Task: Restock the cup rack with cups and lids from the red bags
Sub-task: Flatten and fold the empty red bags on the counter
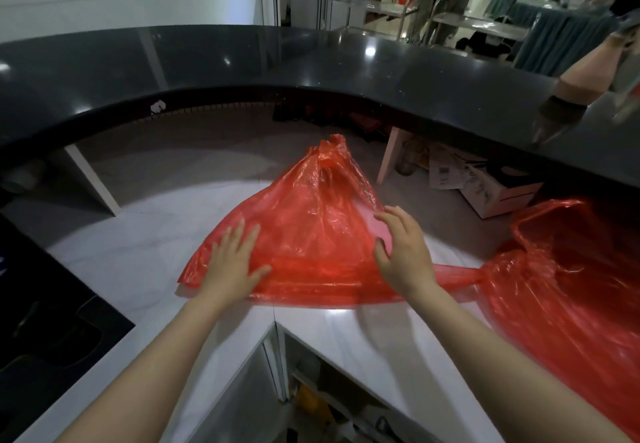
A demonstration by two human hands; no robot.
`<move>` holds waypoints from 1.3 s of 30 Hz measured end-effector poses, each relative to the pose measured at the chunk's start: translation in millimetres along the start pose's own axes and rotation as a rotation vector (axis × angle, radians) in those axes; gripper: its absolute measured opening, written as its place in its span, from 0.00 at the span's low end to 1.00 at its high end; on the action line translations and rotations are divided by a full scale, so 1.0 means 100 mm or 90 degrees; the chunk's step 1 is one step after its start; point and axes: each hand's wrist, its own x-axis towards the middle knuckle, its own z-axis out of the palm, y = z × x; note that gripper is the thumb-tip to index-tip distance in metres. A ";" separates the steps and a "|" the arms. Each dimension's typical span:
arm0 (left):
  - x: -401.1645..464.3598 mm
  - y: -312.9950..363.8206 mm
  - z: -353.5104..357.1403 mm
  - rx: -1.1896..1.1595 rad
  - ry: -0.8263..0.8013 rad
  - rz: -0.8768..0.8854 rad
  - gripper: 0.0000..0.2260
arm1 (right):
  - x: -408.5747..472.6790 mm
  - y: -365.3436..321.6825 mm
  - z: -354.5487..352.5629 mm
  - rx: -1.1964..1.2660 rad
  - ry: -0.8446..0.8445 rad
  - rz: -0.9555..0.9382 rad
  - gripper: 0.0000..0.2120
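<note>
Flattening an empty red bag on the white counter

The red bag (304, 231) lies limp on the white counter (145, 252); my left hand (232, 262) presses flat, fingers spread, while my right hand (403, 255), loosely curled, smooths air out. No cups visible.

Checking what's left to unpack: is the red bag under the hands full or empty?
Looks empty: the red bag lies flattened on the white counter under both palms.

Both hands, left (232, 262) and right (403, 252), reach forward, fingers spread.
</note>
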 end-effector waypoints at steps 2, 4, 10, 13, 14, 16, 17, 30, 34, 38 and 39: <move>-0.05 -0.02 0.20 0.058 -0.101 -0.010 0.43 | 0.09 -0.11 0.04 0.006 0.003 -0.023 0.19; -0.13 -0.04 0.34 0.043 -0.140 -0.022 0.43 | 0.16 -0.19 0.07 0.007 -0.007 -0.037 0.20; -0.30 -0.14 0.31 0.084 -0.225 -0.041 0.45 | 0.32 -0.31 0.23 -0.030 -0.102 0.016 0.23; -0.44 -0.18 0.30 0.083 -0.235 -0.034 0.46 | 0.41 -0.38 0.34 0.069 -0.127 0.129 0.29; -0.49 -0.21 0.28 0.082 -0.238 -0.033 0.46 | 0.46 -0.39 0.37 0.141 -0.136 0.197 0.30; -0.55 -0.30 0.20 0.090 -0.248 -0.050 0.48 | 0.50 -0.39 0.41 0.229 -0.160 0.322 0.23; -0.58 -0.36 0.13 0.101 -0.259 -0.068 0.48 | 0.50 -0.35 0.43 0.210 -0.165 0.344 0.19; 0.24 -0.30 -0.71 -0.100 0.187 -0.142 0.07 | 0.62 0.02 0.34 0.220 -0.162 0.382 0.11; 0.60 -0.31 -0.64 -0.163 0.163 -0.157 0.11 | 0.79 -0.08 0.43 0.220 -0.191 0.348 0.08; 0.88 -0.39 -0.55 -0.232 0.140 -0.179 0.13 | 0.93 -0.11 0.52 0.227 -0.210 0.311 0.05; 0.95 -0.41 -0.53 -0.238 0.125 -0.173 0.14 | 0.97 -0.10 0.55 0.228 -0.208 0.304 0.04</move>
